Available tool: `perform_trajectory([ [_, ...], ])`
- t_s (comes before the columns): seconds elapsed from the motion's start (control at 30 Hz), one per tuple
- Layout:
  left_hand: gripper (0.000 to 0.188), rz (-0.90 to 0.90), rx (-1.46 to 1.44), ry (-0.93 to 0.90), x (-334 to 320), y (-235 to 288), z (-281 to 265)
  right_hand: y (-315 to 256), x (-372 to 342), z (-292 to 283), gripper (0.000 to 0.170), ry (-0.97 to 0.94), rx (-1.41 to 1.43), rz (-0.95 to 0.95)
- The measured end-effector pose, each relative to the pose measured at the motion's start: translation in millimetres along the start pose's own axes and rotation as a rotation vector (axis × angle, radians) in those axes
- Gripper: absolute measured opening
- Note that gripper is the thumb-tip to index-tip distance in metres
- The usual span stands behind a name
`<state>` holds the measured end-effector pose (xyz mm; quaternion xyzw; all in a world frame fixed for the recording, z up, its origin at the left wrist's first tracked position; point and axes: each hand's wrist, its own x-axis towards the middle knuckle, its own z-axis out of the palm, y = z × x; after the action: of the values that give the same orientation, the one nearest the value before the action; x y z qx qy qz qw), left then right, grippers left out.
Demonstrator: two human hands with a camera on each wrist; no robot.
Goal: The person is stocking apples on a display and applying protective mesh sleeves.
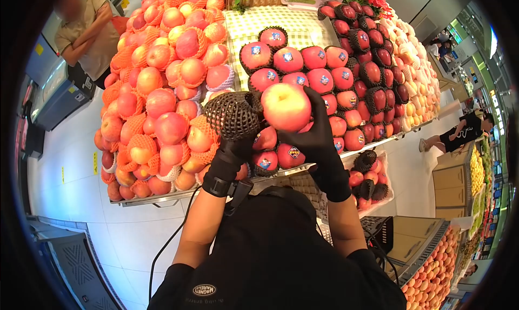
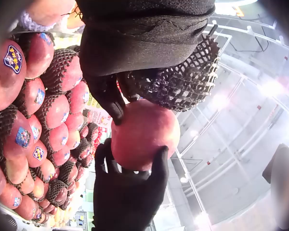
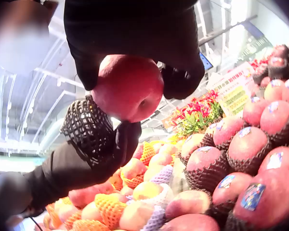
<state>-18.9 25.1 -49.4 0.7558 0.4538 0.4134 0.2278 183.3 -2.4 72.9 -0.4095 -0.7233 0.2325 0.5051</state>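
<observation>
Both hands wear black gloves. A red apple with a yellowish top (image 1: 285,107) is held up over the fruit display. The right hand (image 1: 316,134) grips it from the side, its fingers and thumb curled round the apple (image 3: 128,88). In the left hand (image 1: 238,139) is a black foam net (image 1: 231,115), bunched and bulging, cannot tell if anything is inside. Fingers of the left hand touch the apple (image 2: 144,135) beside the net (image 2: 185,79). Below lie stickered red apples (image 1: 289,59), several in black nets.
Apples in orange nets (image 1: 162,101) are heaped at the left. Dark red apples (image 1: 380,99) and paler fruit (image 1: 416,66) stand to the right. A checkered cloth (image 1: 248,26) lies behind; a box of netted fruit (image 1: 370,177) sits below the display's edge. A person (image 1: 89,31) stands at upper left.
</observation>
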Motion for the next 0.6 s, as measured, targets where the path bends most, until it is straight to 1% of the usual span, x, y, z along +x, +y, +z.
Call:
perform_trajectory([
  [0.1, 0.032, -0.175, -0.548, -0.013, -8.4, -9.5, 14.2, 21.8, 2.9, -8.4, 0.078, -0.015, 0.61, 0.356],
  [0.13, 0.033, -0.263, -0.649, -0.018, -8.8, 5.8, 10.2, 33.4, 2.6, -7.5, 0.071, -0.053, 0.612, 0.339],
  [0.17, 0.034, -0.346, -0.751, -0.019, -4.9, 19.6, 2.8, 38.4, 1.6, -7.7, 0.069, -0.052, 0.731, 0.443],
  [0.2, 0.035, -0.223, -0.477, -0.066, -0.4, 28.6, -6.1, 37.7, 2.0, -6.5, 0.067, -0.051, 0.851, 0.55],
  [0.23, 0.035, -0.253, -0.575, -0.043, 0.3, 27.1, -3.8, 38.7, 2.2, -5.5, 0.065, -0.048, 0.972, 0.657],
  [0.3, 0.034, -0.318, -0.771, -0.001, -2.0, 25.0, 3.9, 48.8, -1.0, -3.7, 0.065, -0.062, 0.838, 0.626],
  [0.33, 0.036, -0.33, -0.766, -0.027, -1.6, 25.1, 4.1, 52.4, -2.5, -2.7, 0.065, -0.056, 0.799, 0.603],
  [0.37, 0.036, -0.354, -0.861, -0.008, -1.1, 26.5, 4.3, 54.2, -3.5, -2.3, 0.066, -0.05, 0.759, 0.58],
  [0.43, 0.035, -0.401, -1.051, 0.035, 3.6, 39.2, -1.3, 45.4, -3.0, -2.2, 0.064, -0.112, 0.554, 0.533],
  [0.47, 0.035, -0.404, -1.014, 0.03, 3.6, 38.3, -1.5, 38.0, -2.1, -2.0, 0.063, -0.143, 0.451, 0.507],
  [0.53, 0.035, -0.407, -0.939, 0.023, 3.1, 35.0, -4.5, 8.2, 6.1, -1.9, 0.058, -0.106, 0.504, 0.557],
  [0.6, 0.034, -0.42, -0.977, 0.002, 6.4, 36.2, -11.0, 8.2, 5.7, -4.9, 0.055, -0.074, 0.64, 0.667],
])
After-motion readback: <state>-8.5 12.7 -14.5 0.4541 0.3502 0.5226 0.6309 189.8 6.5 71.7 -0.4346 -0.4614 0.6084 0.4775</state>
